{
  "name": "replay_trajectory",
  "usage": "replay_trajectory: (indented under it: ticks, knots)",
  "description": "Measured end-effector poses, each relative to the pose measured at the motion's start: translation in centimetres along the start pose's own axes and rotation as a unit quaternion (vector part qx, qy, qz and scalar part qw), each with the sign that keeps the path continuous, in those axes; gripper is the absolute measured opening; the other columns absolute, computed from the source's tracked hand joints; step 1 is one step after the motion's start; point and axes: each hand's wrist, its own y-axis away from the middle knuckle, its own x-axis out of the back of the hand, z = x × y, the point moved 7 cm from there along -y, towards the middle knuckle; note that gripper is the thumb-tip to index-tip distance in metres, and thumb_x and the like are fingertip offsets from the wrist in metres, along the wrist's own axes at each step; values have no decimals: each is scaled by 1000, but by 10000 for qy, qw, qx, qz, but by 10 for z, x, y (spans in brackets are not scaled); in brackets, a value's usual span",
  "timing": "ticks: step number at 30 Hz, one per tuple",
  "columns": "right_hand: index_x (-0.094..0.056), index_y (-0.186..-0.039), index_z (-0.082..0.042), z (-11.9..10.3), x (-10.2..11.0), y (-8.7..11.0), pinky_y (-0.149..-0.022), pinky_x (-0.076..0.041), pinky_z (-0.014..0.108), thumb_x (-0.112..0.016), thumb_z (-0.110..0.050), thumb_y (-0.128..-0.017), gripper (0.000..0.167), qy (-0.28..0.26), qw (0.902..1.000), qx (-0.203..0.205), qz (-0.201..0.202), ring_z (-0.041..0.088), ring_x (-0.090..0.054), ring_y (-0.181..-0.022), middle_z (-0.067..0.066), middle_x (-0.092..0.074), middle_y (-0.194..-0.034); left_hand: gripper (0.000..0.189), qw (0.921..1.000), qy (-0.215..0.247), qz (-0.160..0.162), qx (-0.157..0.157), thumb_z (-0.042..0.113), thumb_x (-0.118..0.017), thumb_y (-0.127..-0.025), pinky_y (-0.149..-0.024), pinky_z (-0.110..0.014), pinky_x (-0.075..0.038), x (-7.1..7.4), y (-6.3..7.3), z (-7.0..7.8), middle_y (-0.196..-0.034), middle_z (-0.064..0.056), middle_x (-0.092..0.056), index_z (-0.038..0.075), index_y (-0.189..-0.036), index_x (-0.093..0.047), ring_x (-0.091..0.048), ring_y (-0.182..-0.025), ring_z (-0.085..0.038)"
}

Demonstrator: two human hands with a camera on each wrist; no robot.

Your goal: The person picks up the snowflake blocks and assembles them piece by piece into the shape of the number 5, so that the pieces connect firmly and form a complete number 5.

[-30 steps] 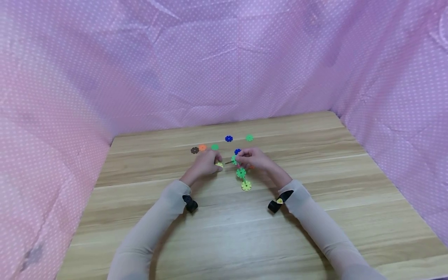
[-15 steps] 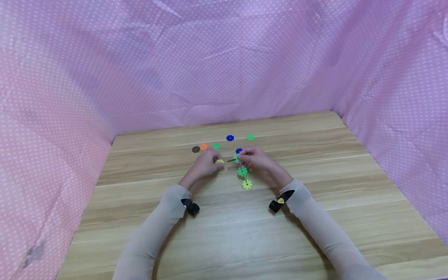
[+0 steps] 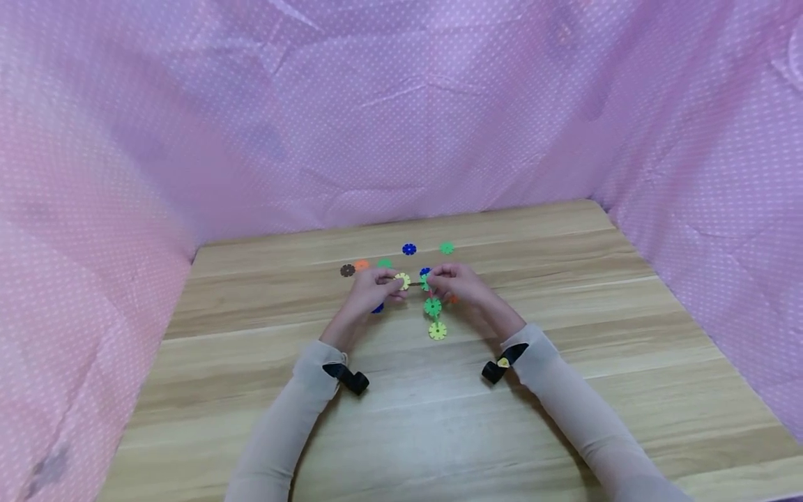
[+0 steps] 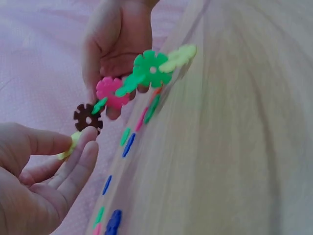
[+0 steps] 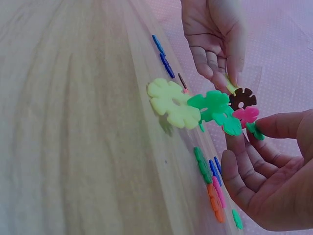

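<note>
In the head view my left hand (image 3: 371,291) pinches a yellow notched snowflake disc (image 3: 403,281) between thumb and fingers. That disc's edge is right at a brown disc (image 4: 88,118), the near end of a linked chain. My right hand (image 3: 459,284) pinches a small green disc (image 5: 255,131) of this chain, beside the brown one. From there the chain runs through a pink disc (image 4: 110,91) and bright green discs (image 4: 152,68) to a pale yellow disc (image 5: 173,103) at its far end, which hangs toward me over the table.
Loose discs lie on the wooden table (image 3: 401,418): a dark brown disc (image 3: 348,270), an orange disc (image 3: 362,265), a blue disc (image 3: 409,249) and a green disc (image 3: 447,248) behind the hands. Another blue disc (image 3: 377,308) is under my left hand. Pink dotted cloth (image 3: 401,125) surrounds the table.
My left hand has turned and moved right, bringing the yellow disc up to the brown disc. A blue disc under that hand has come into view. My right hand has barely moved.
</note>
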Motion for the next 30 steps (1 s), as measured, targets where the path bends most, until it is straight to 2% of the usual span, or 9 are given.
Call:
replay_trajectory:
  ticks: [6,9,13,16,20,26,30]
  knots:
    - [-61,-126,-2,-6,-3,0,-71,-57,30,-63,-21,-102,31,-41,9997,236,-66,17,-68,-77,18,-72,-99,26,9992,355,130,-98,-1,-63,-98,-83,-32,-63,-5,-1,0,-113,-33,-70,-11,-122,-63,-76,-83,-20]
    - [-63,-127,-5,-6,-4,0,-73,-58,30,-67,-26,-100,35,81,9995,274,-136,18,-70,-80,22,-72,-107,26,9991,386,182,-81,-1,-63,-98,-85,-34,-63,-5,-1,0,-113,-32,-70,-12,-121,-64,-77,-87,-29]
    - [-68,-123,-7,-4,-5,-1,-72,-57,28,-73,-31,-96,35,304,9990,292,-169,19,-68,-82,19,-73,-104,25,9990,374,223,-69,1,-64,-98,-91,-42,-61,-4,-1,-2,-110,-27,-72,-10,-120,-66,-76,-96,-37]
    - [-70,-118,-7,-3,-5,-2,-70,-56,27,-74,-30,-95,33,379,9986,325,-160,20,-67,-82,17,-73,-98,24,9991,351,223,-45,3,-64,-99,-91,-42,-61,-3,0,-3,-107,-22,-72,-9,-120,-67,-77,-88,-27]
    - [-72,-115,-8,-3,-4,-1,-72,-55,27,-74,-31,-95,31,482,9984,290,-79,18,-68,-82,17,-74,-101,23,9994,291,200,-16,3,-65,-99,-86,-35,-63,-2,1,-3,-105,-18,-73,-8,-119,-68,-75,-78,-14]
    - [-73,-114,-8,-3,-1,-2,-78,-55,28,-72,-29,-97,27,652,9976,242,-57,16,-70,-86,15,-74,-103,23,9996,260,68,-49,4,-68,-96,-81,-32,-64,-1,1,-2,-105,-21,-76,-8,-116,-69,-75,-76,-11]
    - [-73,-115,-7,-4,-1,-2,-78,-54,26,-70,-28,-98,28,675,9971,343,-97,15,-68,-86,14,-74,-102,23,9997,235,-44,-95,5,-69,-96,-79,-30,-64,0,0,-2,-100,-19,-77,-9,-115,-69,-75,-76,-11]
